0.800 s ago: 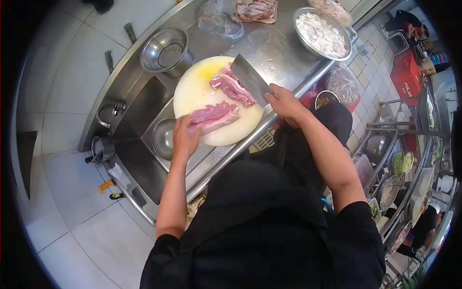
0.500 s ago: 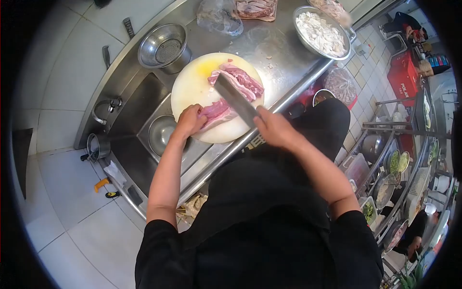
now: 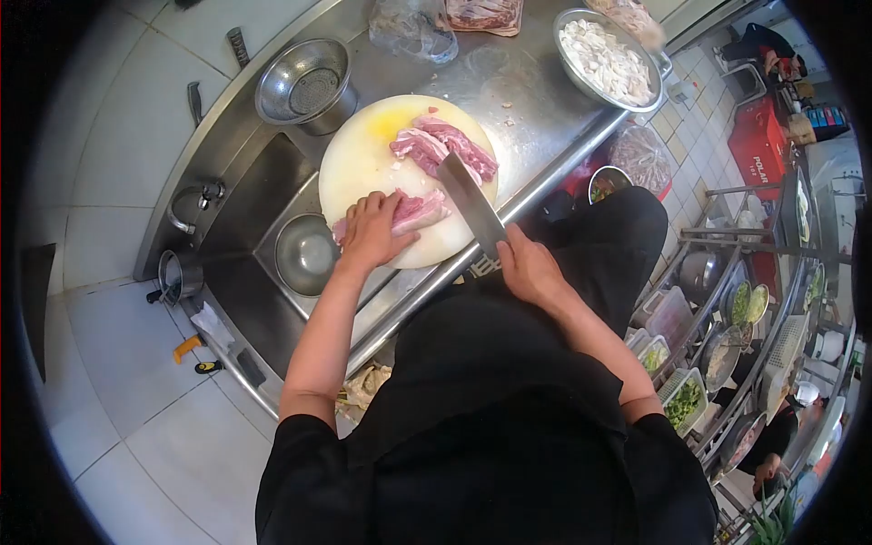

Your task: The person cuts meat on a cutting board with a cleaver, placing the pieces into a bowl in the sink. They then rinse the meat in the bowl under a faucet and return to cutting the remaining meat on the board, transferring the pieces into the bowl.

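A round, pale cutting board (image 3: pixel 345 173) with a yellow stain lies on the steel counter. My left hand (image 3: pixel 371 232) rests on a strip of raw meat (image 3: pixel 421 211) on the board's near part, its fingers spread over the meat. My right hand (image 3: pixel 530 265) grips the handle of a cleaver (image 3: pixel 470 202). The wide blade points up and to the left, beside the right end of that strip. More cut meat (image 3: pixel 445 147) lies on the board beyond the blade. The cleaver's handle is mostly hidden in my fist.
A metal colander (image 3: pixel 309 82) stands left of the board, near the sink (image 3: pixel 238 204) with a steel bowl (image 3: pixel 307 254) in it. At the upper right are a bowl of white pieces (image 3: pixel 607 64) and the counter edge (image 3: pixel 554 173). Shelves with food containers stand far right.
My left hand has shifted onto the top of the strip, its fingers now flatter. My right hand and the cleaver have moved right and slightly down, away from the far meat.
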Demonstrator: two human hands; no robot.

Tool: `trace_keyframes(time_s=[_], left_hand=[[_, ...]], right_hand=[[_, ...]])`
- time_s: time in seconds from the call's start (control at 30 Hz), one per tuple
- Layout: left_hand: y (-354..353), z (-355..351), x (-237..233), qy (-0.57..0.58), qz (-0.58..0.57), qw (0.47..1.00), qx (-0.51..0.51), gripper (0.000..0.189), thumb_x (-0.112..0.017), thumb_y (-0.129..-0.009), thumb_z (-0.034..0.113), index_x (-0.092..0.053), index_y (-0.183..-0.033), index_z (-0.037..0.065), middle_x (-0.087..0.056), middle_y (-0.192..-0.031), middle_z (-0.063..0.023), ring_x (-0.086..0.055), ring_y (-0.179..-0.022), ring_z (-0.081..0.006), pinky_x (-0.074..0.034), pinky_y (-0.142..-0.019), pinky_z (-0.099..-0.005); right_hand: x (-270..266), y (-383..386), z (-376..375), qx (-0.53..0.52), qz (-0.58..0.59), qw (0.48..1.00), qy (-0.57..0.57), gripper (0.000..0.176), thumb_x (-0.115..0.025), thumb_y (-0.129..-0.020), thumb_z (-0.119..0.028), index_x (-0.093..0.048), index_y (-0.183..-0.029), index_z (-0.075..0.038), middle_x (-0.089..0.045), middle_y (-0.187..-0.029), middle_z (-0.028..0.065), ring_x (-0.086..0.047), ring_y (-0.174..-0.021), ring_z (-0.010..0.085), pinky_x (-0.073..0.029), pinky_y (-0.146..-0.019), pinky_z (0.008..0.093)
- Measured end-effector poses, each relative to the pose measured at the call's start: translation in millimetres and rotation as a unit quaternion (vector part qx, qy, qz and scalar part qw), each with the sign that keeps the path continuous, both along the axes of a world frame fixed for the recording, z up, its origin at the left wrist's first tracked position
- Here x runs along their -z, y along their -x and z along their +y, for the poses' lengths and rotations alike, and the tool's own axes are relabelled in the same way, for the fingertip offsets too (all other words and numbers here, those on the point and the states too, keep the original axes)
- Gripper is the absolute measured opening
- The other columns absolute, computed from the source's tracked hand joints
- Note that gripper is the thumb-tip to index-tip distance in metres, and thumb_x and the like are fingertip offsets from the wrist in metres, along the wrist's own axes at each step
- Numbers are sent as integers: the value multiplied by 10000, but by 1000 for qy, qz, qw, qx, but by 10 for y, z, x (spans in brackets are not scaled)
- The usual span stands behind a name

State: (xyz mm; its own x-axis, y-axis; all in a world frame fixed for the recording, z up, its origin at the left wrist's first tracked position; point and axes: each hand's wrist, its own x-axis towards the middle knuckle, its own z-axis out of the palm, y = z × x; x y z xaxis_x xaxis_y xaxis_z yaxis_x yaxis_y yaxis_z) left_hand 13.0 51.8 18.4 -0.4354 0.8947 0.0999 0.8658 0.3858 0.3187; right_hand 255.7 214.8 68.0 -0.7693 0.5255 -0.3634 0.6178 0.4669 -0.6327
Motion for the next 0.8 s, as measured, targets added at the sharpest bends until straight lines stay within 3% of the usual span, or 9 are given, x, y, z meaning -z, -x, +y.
trace_keyframes(time_s=[0.1, 0.2, 0.33, 0.43, 0.5, 0.57, 0.67, 0.77, 0.8], left_hand=[[-4, 121, 147, 84, -150, 983, -57, 464, -755, -828, 311, -625, -1187, 47, -679, -1031, -202, -656, -968, -401, -519, -866, -467], [-10, 152, 157, 52, -180, 978, -88, 448, -752, -842, 309, -626, -1186, 51, -694, -936, -186, -666, -894, -401, -525, -840, -458], [-34, 215, -9, -1, -257, 958, -126, 495, -770, -829, 337, -620, -1206, 53, -679, -1015, -184, -659, -937, -371, -521, -855, -445], [-87, 172, -14, 13, -232, 969, -88, 587, -810, -789, 354, -608, -1250, 54, -648, -1105, -183, -644, -987, -352, -513, -882, -439], [-175, 66, 68, -34, -39, 997, -49, 720, -867, -735, 366, -583, -1302, 26, -615, -1182, -184, -633, -1020, -338, -516, -901, -396], [-167, -44, 186, -35, -23, 997, -60, 793, -885, -707, 388, -564, -1342, 36, -638, -1180, -194, -641, -1028, -355, -524, -909, -398], [-75, -169, 271, -46, -132, 984, -113, 650, -865, -738, 323, -622, -1265, 32, -691, -1057, -200, -666, -962, -367, -524, -867, -441], [136, -167, 205, 65, -280, 942, -172, 426, -813, -835, 269, -686, -1124, -17, -739, -938, -146, -705, -865, -277, -548, -764, -381], [265, -213, 352, 7, -444, 873, -204, 328, -765, -889, 244, -703, -1065, -26, -739, -905, -110, -699, -843, -214, -544, -728, -340]], right_hand=[[124, -36, 34, 26, 31, 999, 10, 228, -472, -1015, -217, -481, -1103, -7, -645, -914, 348, -614, -922, 542, -452, -815, 615], [199, -76, 58, 37, 45, 998, 25, 238, -479, -1016, -227, -482, -1112, -9, -650, -936, 341, -610, -935, 545, -453, -818, 612], [196, -110, 47, 60, 59, 995, 49, 239, -492, -1015, -234, -490, -1108, -14, -649, -943, 339, -604, -943, 549, -455, -816, 606], [256, -94, 65, 65, 77, 994, 44, 234, -494, -1017, -233, -493, -1103, -15, -646, -941, 336, -600, -941, 551, -454, -810, 604], [266, -85, 79, 66, 78, 994, 40, 233, -495, -1017, -233, -494, -1100, -15, -645, -940, 334, -599, -940, 551, -453, -807, 602], [261, -83, 65, 73, 77, 994, 39, 233, -497, -1018, -233, -495, -1098, -15, -645, -939, 332, -598, -938, 551, -453, -804, 601], [231, -87, 58, 73, 77, 993, 44, 233, -499, -1017, -233, -495, -1091, -12, -644, -948, 331, -598, -942, 548, -455, -802, 600], [287, -76, 70, 64, 73, 995, 35, 235, -497, -1017, -236, -495, -1090, -12, -644, -956, 330, -597, -956, 546, -456, -808, 598], [295, -76, 66, 63, 68, 995, 35, 238, -496, -1016, -236, -496, -1092, -11, -643, -958, 332, -597, -961, 546, -456, -815, 597]])
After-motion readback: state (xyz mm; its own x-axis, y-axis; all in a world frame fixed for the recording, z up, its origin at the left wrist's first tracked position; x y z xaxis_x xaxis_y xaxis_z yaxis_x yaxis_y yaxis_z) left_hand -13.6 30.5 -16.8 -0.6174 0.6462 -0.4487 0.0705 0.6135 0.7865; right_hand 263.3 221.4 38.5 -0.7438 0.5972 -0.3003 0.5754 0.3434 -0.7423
